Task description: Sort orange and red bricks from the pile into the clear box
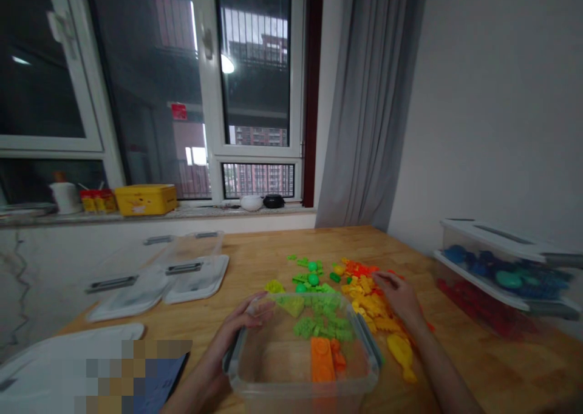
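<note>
A clear plastic storage box (273, 386) with grey side latches stands lidless in front of me. Orange blocks (322, 359) lie in it. My left hand (237, 326) grips the box at its far left corner, fingers around the rim. To the right of the box, my right hand (396, 292) is over a pile of orange and yellow toy pieces (368, 302). Its fingers are drawn together at the pile; what they hold, if anything, is too blurred to make out. Green pieces (314, 279) lie beyond the box, some seen through its wall. A yellow piece (401, 354) lies below my right wrist.
Stacked lidded boxes (505, 274) with blue and red pieces stand at the right. More clear boxes (194, 262) are on the table's left, near a white lid (59, 359) and a partly pixelated dark device (161, 377). A yellow box (146, 200) sits on the windowsill.
</note>
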Available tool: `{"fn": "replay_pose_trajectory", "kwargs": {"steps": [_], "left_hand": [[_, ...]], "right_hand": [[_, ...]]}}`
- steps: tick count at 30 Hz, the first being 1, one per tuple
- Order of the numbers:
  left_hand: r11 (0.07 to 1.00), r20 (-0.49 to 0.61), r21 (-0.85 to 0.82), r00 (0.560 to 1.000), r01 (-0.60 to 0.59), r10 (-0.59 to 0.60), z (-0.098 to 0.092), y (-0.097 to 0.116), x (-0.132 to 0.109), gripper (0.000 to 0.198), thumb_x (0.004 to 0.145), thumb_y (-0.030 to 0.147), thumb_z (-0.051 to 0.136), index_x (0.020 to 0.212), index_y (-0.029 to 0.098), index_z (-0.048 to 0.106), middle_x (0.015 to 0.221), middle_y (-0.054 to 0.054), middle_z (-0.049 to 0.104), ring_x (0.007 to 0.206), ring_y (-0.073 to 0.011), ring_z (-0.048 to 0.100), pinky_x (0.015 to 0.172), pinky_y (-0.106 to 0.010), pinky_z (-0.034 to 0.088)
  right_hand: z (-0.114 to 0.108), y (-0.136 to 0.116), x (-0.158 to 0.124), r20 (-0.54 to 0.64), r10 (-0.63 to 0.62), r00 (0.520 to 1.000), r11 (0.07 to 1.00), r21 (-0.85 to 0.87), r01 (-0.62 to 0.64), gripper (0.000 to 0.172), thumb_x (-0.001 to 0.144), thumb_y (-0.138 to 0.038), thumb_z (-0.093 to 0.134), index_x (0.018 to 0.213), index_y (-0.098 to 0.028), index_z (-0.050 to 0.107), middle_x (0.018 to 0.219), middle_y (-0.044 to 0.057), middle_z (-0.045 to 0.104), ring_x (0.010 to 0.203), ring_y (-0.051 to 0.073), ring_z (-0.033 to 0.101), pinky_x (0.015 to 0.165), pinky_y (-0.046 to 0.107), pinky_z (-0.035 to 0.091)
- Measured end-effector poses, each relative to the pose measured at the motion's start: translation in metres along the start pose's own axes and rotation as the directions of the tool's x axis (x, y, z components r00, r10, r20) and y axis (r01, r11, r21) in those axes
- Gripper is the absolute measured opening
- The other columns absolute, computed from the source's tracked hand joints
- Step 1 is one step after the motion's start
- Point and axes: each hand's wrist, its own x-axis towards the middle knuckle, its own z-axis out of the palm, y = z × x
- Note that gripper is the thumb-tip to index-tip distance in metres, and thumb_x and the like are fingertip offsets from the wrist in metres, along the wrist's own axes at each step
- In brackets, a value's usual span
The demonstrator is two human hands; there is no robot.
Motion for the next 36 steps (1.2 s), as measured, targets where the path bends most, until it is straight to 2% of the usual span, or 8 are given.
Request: {"fn": "replay_pose_trajectory", "kwargs": {"steps": [3, 7, 15, 21, 24, 28, 31, 36], "left_hand": [[1.000, -0.014, 0.023, 1.000, 0.000, 0.001, -0.002, -0.001, 0.001, 0.070, 0.074, 0.019, 0.071, 0.144, 0.025, 0.066, 0.143, -0.008, 0.074, 0.137, -0.0344, 0.064, 0.121, -0.045, 0.040], [1.000, -0.011, 0.019, 1.000, 0.006, -0.005, -0.004, -0.002, 0.001, 0.071, 0.075, 0.019, 0.071, 0.146, 0.025, 0.064, 0.144, -0.008, 0.073, 0.140, -0.0349, 0.061, 0.122, -0.046, 0.039], [1.000, 0.006, 0.022, 1.000, -0.006, 0.006, -0.002, 0.000, 0.000, 0.067, 0.076, 0.018, 0.071, 0.143, 0.026, 0.067, 0.139, -0.008, 0.076, 0.141, -0.0342, 0.061, 0.124, -0.046, 0.035], [0.997, -0.006, 0.057, 0.999, -0.050, 0.051, -0.007, -0.003, 0.004, 0.065, 0.075, 0.019, 0.073, 0.140, 0.025, 0.071, 0.148, -0.008, 0.071, 0.143, -0.0335, 0.059, 0.122, -0.043, 0.039], [0.999, -0.003, 0.044, 1.000, -0.025, 0.026, -0.003, -0.001, 0.002, 0.065, 0.075, 0.020, 0.073, 0.139, 0.024, 0.071, 0.147, -0.009, 0.072, 0.141, -0.0355, 0.060, 0.119, -0.045, 0.043], [0.999, -0.012, 0.033, 1.000, 0.000, 0.000, 0.001, 0.002, 0.000, 0.069, 0.074, 0.019, 0.072, 0.142, 0.024, 0.067, 0.142, -0.009, 0.074, 0.143, -0.0351, 0.059, 0.121, -0.047, 0.040], [0.998, -0.019, 0.058, 1.000, -0.021, 0.022, 0.000, 0.003, 0.001, 0.068, 0.073, 0.019, 0.072, 0.141, 0.024, 0.068, 0.143, -0.008, 0.074, 0.147, -0.0346, 0.055, 0.124, -0.048, 0.037], [0.998, -0.010, 0.057, 0.999, -0.037, 0.038, 0.001, 0.003, 0.000, 0.067, 0.071, 0.018, 0.073, 0.137, 0.024, 0.070, 0.137, -0.008, 0.077, 0.145, -0.0342, 0.057, 0.127, -0.047, 0.032]], "right_hand": [[-0.033, 0.037, 0.022, -0.065, -0.110, 0.992, 0.898, -0.434, 0.071, 0.032, 0.082, -0.036, 0.058, 0.095, -0.019, 0.081, 0.107, 0.015, 0.082, 0.104, 0.032, 0.075, 0.099, 0.043, 0.055], [-0.069, 0.078, 0.037, -0.195, -0.017, 0.981, 0.700, -0.703, -0.128, 0.043, 0.080, -0.028, 0.056, 0.113, -0.014, 0.080, 0.114, 0.023, 0.079, 0.108, 0.036, 0.076, 0.092, 0.044, 0.057], [-0.077, 0.090, 0.041, -0.221, 0.156, 0.963, 0.698, -0.665, -0.266, 0.024, 0.067, -0.030, 0.066, 0.086, -0.027, 0.080, 0.080, 0.014, 0.080, 0.082, 0.036, 0.079, 0.072, 0.044, 0.058], [-0.068, 0.078, 0.035, -0.222, 0.137, 0.965, 0.739, -0.626, -0.249, 0.031, 0.072, -0.032, 0.065, 0.099, -0.022, 0.079, 0.098, 0.019, 0.082, 0.089, 0.036, 0.079, 0.076, 0.044, 0.058], [-0.051, 0.060, 0.029, -0.238, 0.028, 0.971, 0.843, -0.517, -0.151, 0.040, 0.078, -0.040, 0.062, 0.108, -0.019, 0.076, 0.107, 0.019, 0.082, 0.099, 0.036, 0.077, 0.086, 0.045, 0.058], [-0.011, 0.023, 0.011, -0.157, 0.001, 0.988, 0.993, -0.119, -0.020, 0.049, 0.073, -0.053, 0.071, 0.107, -0.017, 0.076, 0.109, 0.015, 0.081, 0.099, 0.031, 0.076, 0.092, 0.043, 0.058], [0.017, -0.003, -0.011, 0.034, 0.024, 0.999, 0.974, 0.223, -0.031, 0.056, 0.065, -0.057, 0.086, 0.105, -0.020, 0.078, 0.108, 0.010, 0.081, 0.100, 0.027, 0.074, 0.088, 0.036, 0.058], [0.039, -0.031, -0.044, 0.302, 0.051, 0.952, 0.869, 0.455, -0.191, 0.049, 0.065, -0.055, 0.096, 0.100, -0.024, 0.082, 0.074, -0.002, 0.070, 0.062, 0.011, 0.054, 0.055, 0.022, 0.040]]}}
